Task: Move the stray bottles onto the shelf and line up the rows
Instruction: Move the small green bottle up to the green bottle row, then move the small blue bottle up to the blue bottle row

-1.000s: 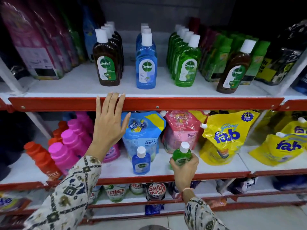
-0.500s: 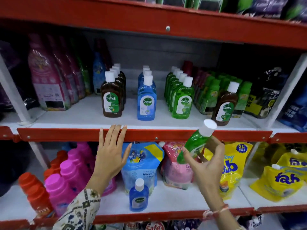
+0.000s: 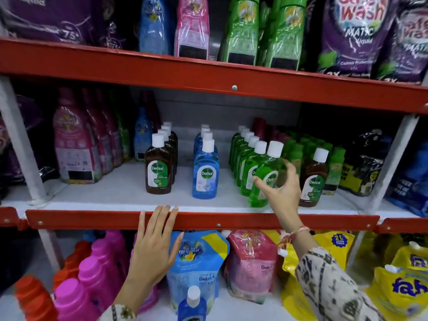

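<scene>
Holding the green bottle [image 3: 266, 179] in my right hand [image 3: 281, 193], I have it tilted a little, cap toward one o'clock, at the front of the green row [image 3: 245, 156] on the middle shelf [image 3: 208, 205] — its base is down near the white shelf board, though I cannot tell whether it touches. My thumb lies across the label on the near side and my fingers [image 3: 290, 169] wrap round the far side, so the grip is closed on the bottle. At three o'clock from it, just beside my hand, a stray brown bottle [image 3: 313, 179] stands upright, apart from its own kind. The brown row [image 3: 162, 163] runs back from the shelf front at about nine o'clock from the green one, and the blue row [image 3: 206, 167] stands between the two, all upright with white caps. My left hand [image 3: 154, 249] is spread flat and holds nothing — the fingertips rest on the red front rail [image 3: 92, 220] of that shelf, the palm hanging before the shelf below. At six o'clock, at the bottom edge of the head view, a small blue bottle [image 3: 192, 306] stands upright on the lower shelf, in front of a blue refill pouch [image 3: 196, 262], with pink bottles [image 3: 92, 279] at its nine o'clock and yellow pouches [image 3: 400, 286] off at three.
</scene>
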{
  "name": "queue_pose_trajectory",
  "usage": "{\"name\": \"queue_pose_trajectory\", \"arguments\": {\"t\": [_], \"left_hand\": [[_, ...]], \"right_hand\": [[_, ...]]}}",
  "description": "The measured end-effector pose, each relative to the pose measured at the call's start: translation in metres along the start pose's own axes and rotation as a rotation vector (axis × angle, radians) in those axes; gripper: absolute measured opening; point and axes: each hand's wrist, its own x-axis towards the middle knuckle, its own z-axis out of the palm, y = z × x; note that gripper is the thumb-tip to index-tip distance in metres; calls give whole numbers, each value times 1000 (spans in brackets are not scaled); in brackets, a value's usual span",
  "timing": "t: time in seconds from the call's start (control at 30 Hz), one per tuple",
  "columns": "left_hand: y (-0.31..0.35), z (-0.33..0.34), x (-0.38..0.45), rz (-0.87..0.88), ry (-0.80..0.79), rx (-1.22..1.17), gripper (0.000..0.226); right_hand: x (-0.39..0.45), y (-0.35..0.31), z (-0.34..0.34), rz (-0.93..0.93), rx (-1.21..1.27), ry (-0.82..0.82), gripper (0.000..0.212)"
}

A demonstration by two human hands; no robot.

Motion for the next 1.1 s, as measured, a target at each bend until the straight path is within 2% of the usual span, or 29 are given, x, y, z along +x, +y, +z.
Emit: {"name": "queue_pose_trajectory", "arguments": {"t": [0.3, 0.43, 0.5, 0.6, 0.7, 0.8, 0.9, 0.97, 1.1], "left_hand": [[-3, 7, 3, 18, 49, 20, 59], [-3, 8, 3, 12, 61, 17, 58], [-4, 8, 5, 13, 63, 21, 58], [-3, 6, 7, 9, 67, 23, 57], [-2, 4, 9, -4, 57, 17, 56], [-2, 3, 9, -8, 50, 7, 55], [-4, 4, 8, 3, 51, 6, 54], [-5, 5, 6, 11, 53, -1, 53], [-7, 8, 3, 22, 69, 4, 49]], "right_hand": [[3, 20, 16, 8, -26, -37, 82], [-5, 16, 11, 6, -21, -46, 93], [-16, 8, 9, 17, -18, 11, 95], [-44, -6, 6, -75, 49, 153, 77], [-82, -11, 8, -123, 123, 180, 59], [-129, 0, 18, -140, 119, 134, 49], [-179, 20, 32, -84, 85, 22, 49], [-214, 36, 42, -5, 73, -101, 56], [-276, 57, 63, 205, 33, -296, 85]]}}
